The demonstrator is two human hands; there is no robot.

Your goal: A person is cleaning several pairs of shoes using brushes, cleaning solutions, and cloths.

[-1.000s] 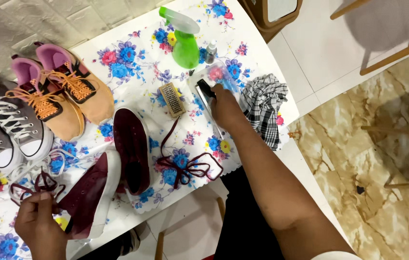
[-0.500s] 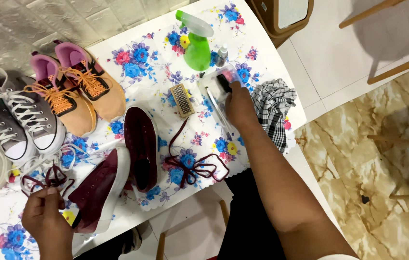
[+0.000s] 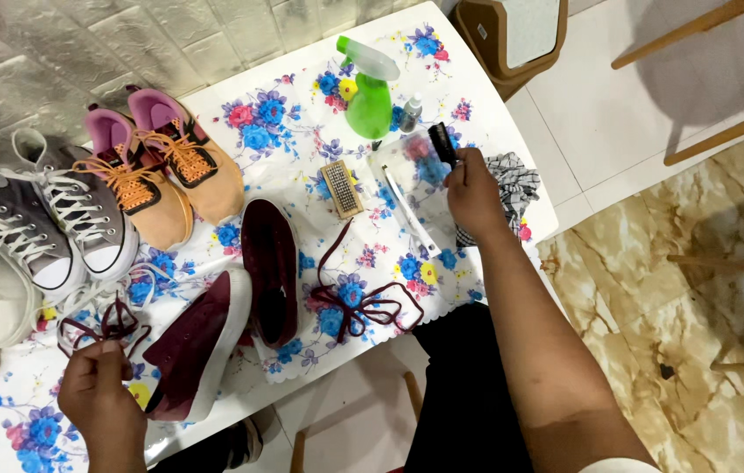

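The right hand (image 3: 474, 193) grips a small black brush-like tool (image 3: 444, 144) at the far right of the table (image 3: 477, 88), fingers closed around its lower end; the tool rises upright above the knuckles. Just left of it lie a clear plastic bag (image 3: 407, 175) with a white toothbrush (image 3: 409, 210) across it, and a small wooden brush with pale bristles (image 3: 342, 188). A black-and-white checked cloth (image 3: 516, 180) lies under and right of the hand. Farther off stand a green spray bottle (image 3: 370, 96) and a small grey bottle (image 3: 410, 112). At near left, the left hand (image 3: 100, 394) pinches a maroon shoelace (image 3: 105, 324) between fingertips. Beside it lie two maroon sneakers (image 3: 232, 324), one on its side, and a second loose maroon lace (image 3: 363, 302). Far left sit a tan-and-pink pair (image 3: 162, 175) and grey lace-up sneakers (image 3: 39, 219).
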